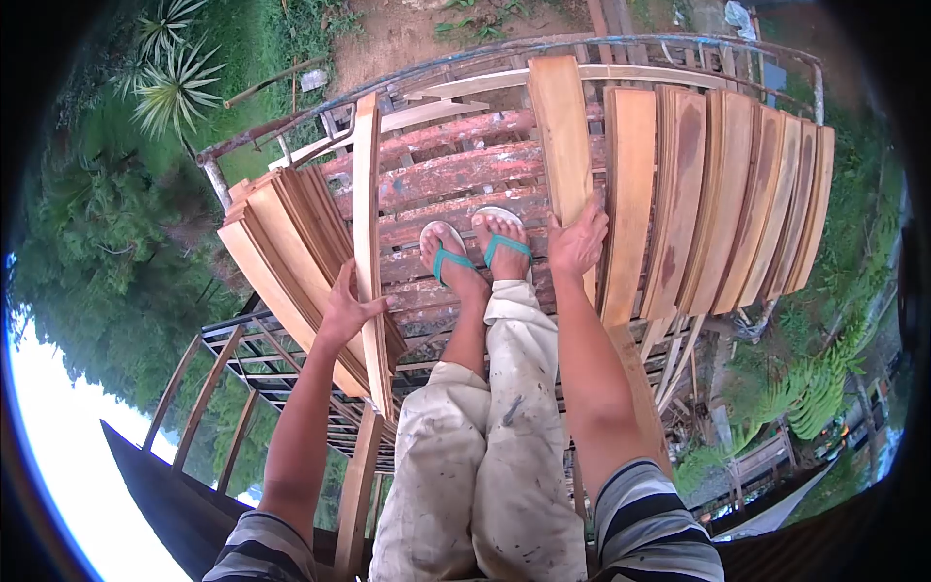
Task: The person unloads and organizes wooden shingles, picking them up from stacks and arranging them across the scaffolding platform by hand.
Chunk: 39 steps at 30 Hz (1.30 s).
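My left hand [351, 308] straddles a narrow pale wooden plank [366, 184] seen nearly edge-on. The thumb crosses to its right side while the fingers lie along its left. A fanned stack of planks [281, 228] leans just left of this hand. My right hand [579, 241] is closed round the right edge of a wider wooden plank [562, 121], which stands apart from the row. Close by on the right, several more planks [631, 194] stand side by side, some with dark brown patches.
My feet, in green-strapped sandals [504, 242], rest on worn red slats [456, 179]. A rusty metal rail [485, 56] curves along the far edge. Wooden framing [361, 485] and dark metal bars lie below left. Plants [179, 82] and bare soil surround the platform.
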Each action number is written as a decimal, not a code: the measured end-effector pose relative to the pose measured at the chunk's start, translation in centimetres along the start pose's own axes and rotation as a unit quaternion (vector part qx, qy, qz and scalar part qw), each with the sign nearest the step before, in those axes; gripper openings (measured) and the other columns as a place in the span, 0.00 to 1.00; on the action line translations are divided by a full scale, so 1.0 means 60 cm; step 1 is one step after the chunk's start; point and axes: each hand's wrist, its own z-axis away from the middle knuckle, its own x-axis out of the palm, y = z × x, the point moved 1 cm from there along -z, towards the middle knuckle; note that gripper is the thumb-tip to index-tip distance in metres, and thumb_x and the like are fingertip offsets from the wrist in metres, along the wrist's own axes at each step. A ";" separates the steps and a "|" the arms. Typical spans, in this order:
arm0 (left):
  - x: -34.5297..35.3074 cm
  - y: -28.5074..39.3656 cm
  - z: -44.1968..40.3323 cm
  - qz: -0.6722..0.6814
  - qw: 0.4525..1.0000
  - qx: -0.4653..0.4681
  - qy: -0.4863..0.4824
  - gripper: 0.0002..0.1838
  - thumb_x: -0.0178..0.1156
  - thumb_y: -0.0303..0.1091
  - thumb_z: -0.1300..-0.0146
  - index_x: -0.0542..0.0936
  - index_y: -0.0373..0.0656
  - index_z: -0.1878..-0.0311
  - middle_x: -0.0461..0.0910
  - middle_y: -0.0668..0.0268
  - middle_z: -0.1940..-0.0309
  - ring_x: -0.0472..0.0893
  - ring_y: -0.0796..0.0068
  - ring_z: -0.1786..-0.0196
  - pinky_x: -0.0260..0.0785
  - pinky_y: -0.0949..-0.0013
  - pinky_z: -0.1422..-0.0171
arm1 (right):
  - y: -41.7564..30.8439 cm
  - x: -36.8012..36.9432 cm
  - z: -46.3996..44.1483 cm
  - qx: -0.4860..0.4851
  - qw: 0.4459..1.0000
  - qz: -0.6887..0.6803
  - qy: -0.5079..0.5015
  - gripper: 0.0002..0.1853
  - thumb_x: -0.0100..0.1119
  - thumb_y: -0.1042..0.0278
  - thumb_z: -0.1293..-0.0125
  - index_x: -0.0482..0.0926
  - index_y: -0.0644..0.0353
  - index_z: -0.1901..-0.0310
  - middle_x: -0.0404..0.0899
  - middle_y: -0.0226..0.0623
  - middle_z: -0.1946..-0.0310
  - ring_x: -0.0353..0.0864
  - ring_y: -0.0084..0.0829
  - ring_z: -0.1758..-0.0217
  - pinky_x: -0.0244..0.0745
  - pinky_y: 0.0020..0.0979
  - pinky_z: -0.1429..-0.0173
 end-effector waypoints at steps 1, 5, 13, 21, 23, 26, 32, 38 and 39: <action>0.010 -0.002 0.005 0.010 1.000 -0.005 -0.011 0.49 0.81 0.34 0.49 0.62 0.30 0.28 0.75 0.58 0.40 0.72 0.69 0.34 0.62 0.65 0.27 | 0.000 0.009 0.001 0.006 1.000 -0.005 0.003 0.52 0.81 0.52 0.50 0.62 0.51 0.26 0.71 0.44 0.42 0.72 0.48 0.37 0.75 0.50 0.40; 0.035 -0.016 0.010 -0.086 0.996 -0.033 0.008 0.53 0.83 0.38 0.54 0.62 0.33 0.27 0.77 0.55 0.42 0.76 0.67 0.39 0.67 0.66 0.32 | 0.009 0.014 -0.001 0.002 1.000 -0.014 0.004 0.52 0.81 0.51 0.50 0.62 0.51 0.26 0.71 0.44 0.43 0.72 0.48 0.37 0.75 0.49 0.39; 0.072 0.020 0.001 -0.104 0.994 -0.029 0.014 0.55 0.82 0.45 0.54 0.62 0.34 0.27 0.77 0.49 0.43 0.76 0.58 0.38 0.66 0.61 0.30 | 0.016 -0.004 -0.016 0.000 0.999 -0.021 -0.045 0.49 0.82 0.53 0.51 0.64 0.56 0.30 0.70 0.46 0.43 0.72 0.49 0.36 0.76 0.48 0.38; 0.094 0.072 -0.015 -0.165 0.986 -0.008 0.028 0.59 0.82 0.47 0.54 0.59 0.32 0.24 0.73 0.45 0.34 0.72 0.55 0.29 0.63 0.59 0.24 | 0.049 -0.018 0.013 -0.092 0.989 -0.117 0.006 0.53 0.80 0.53 0.47 0.57 0.59 0.24 0.68 0.53 0.35 0.69 0.52 0.31 0.72 0.49 0.32; 0.106 0.097 -0.030 -0.121 0.992 0.015 -0.017 0.59 0.82 0.47 0.53 0.59 0.32 0.23 0.72 0.46 0.32 0.72 0.56 0.28 0.63 0.58 0.23 | 0.031 -0.025 0.040 -0.156 0.957 -0.245 0.022 0.54 0.78 0.52 0.43 0.54 0.59 0.22 0.66 0.54 0.32 0.66 0.52 0.27 0.67 0.50 0.27; 0.123 0.192 -0.058 -0.030 0.992 0.027 -0.121 0.57 0.81 0.45 0.51 0.59 0.34 0.22 0.72 0.49 0.32 0.73 0.58 0.29 0.65 0.55 0.24 | -0.007 -0.033 0.113 -0.053 0.722 -0.607 -0.329 0.51 0.76 0.50 0.39 0.55 0.65 0.23 0.65 0.54 0.31 0.65 0.46 0.24 0.64 0.43 0.24; 0.148 0.343 -0.159 -0.082 0.970 0.081 -0.214 0.56 0.81 0.46 0.49 0.60 0.35 0.23 0.72 0.49 0.32 0.74 0.58 0.30 0.67 0.55 0.26 | -0.097 -0.074 0.149 -0.064 0.703 -0.619 -0.345 0.49 0.79 0.56 0.41 0.59 0.67 0.26 0.69 0.48 0.34 0.75 0.38 0.34 0.72 0.37 0.32; 0.204 0.478 -0.237 -0.096 0.958 0.166 -0.213 0.53 0.80 0.46 0.47 0.63 0.36 0.24 0.71 0.48 0.31 0.74 0.58 0.31 0.67 0.56 0.27 | -0.161 -0.181 0.024 -0.049 0.587 -0.752 -0.295 0.50 0.80 0.54 0.45 0.59 0.64 0.27 0.74 0.45 0.40 0.78 0.36 0.39 0.75 0.38 0.36; 0.218 0.492 -0.249 -0.072 0.956 0.185 -0.217 0.52 0.80 0.45 0.47 0.62 0.36 0.24 0.72 0.48 0.32 0.74 0.58 0.31 0.67 0.56 0.27 | -0.166 -0.201 0.004 -0.085 0.600 -0.747 -0.272 0.51 0.80 0.54 0.45 0.58 0.63 0.27 0.74 0.45 0.40 0.78 0.37 0.39 0.75 0.38 0.36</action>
